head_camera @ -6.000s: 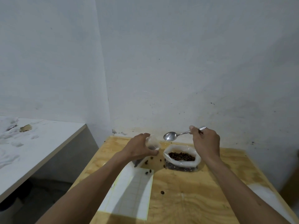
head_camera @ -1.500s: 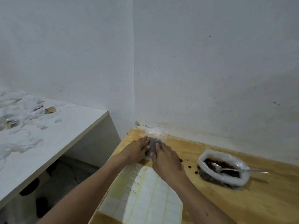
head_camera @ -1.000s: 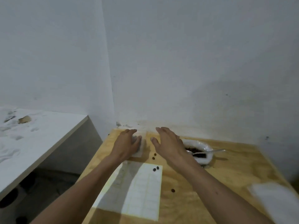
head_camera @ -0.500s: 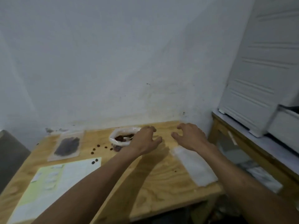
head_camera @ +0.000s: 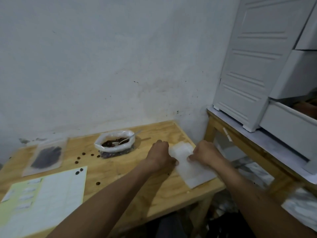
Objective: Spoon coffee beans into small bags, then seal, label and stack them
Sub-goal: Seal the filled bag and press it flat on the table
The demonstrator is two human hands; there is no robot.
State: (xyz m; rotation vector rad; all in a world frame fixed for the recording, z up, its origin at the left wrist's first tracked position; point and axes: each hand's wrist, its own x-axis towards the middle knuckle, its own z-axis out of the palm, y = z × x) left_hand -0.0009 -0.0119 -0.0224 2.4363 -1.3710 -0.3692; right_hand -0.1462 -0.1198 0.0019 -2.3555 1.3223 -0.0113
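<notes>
A pile of empty clear small bags [head_camera: 192, 169] lies at the right end of the wooden table [head_camera: 137, 191]. My left hand [head_camera: 160, 156] and my right hand [head_camera: 205, 154] both pinch the top bag [head_camera: 180, 150] at its far end. A rolled-down plastic bag of coffee beans [head_camera: 115, 143] stands in the middle back, with a metal spoon [head_camera: 127, 139] resting in it. A filled flat bag of beans [head_camera: 46, 156] lies at the back left. A sheet of labels [head_camera: 42, 200] lies at the front left.
Several loose beans [head_camera: 82, 156] are scattered between the filled bag and the bean bag, and one sits on the label sheet. A white plastic drawer cabinet [head_camera: 257, 66] stands on a second table to the right. The wall runs close behind the table.
The filled bag was laid flat at the back left and let go. My view swung right, and both hands moved to the pile of empty bags and took hold of the top one.
</notes>
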